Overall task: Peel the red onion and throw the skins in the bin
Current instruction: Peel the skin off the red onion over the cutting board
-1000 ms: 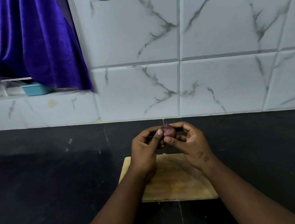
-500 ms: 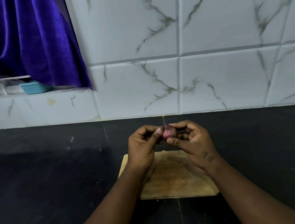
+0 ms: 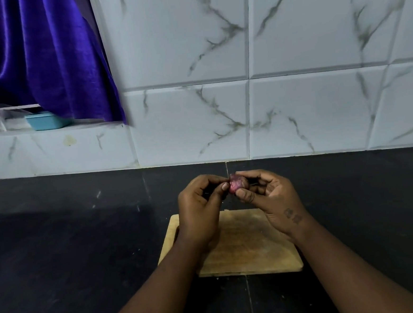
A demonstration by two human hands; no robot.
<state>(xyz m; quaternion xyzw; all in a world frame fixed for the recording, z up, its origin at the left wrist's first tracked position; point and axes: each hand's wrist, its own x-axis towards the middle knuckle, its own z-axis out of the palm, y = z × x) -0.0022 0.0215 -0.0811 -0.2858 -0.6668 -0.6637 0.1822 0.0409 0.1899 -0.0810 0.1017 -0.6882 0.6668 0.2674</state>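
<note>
A small red onion (image 3: pixel 237 184) is held in the air above the far edge of a wooden cutting board (image 3: pixel 247 247). My right hand (image 3: pixel 270 200) grips it between thumb and fingers from the right. My left hand (image 3: pixel 202 211) pinches at its left side with thumb and forefinger, on the skin. Most of the onion is hidden behind my fingers. No bin is in view.
The board lies on a black stone counter (image 3: pixel 72 253) against a white marbled tile wall (image 3: pixel 308 111). At the left, a purple curtain (image 3: pixel 39 58) hangs over a ledge that holds a small blue tub (image 3: pixel 45 121).
Both hands with the onion have shifted slightly. My left thumb has moved from the onion's front to its left side.
</note>
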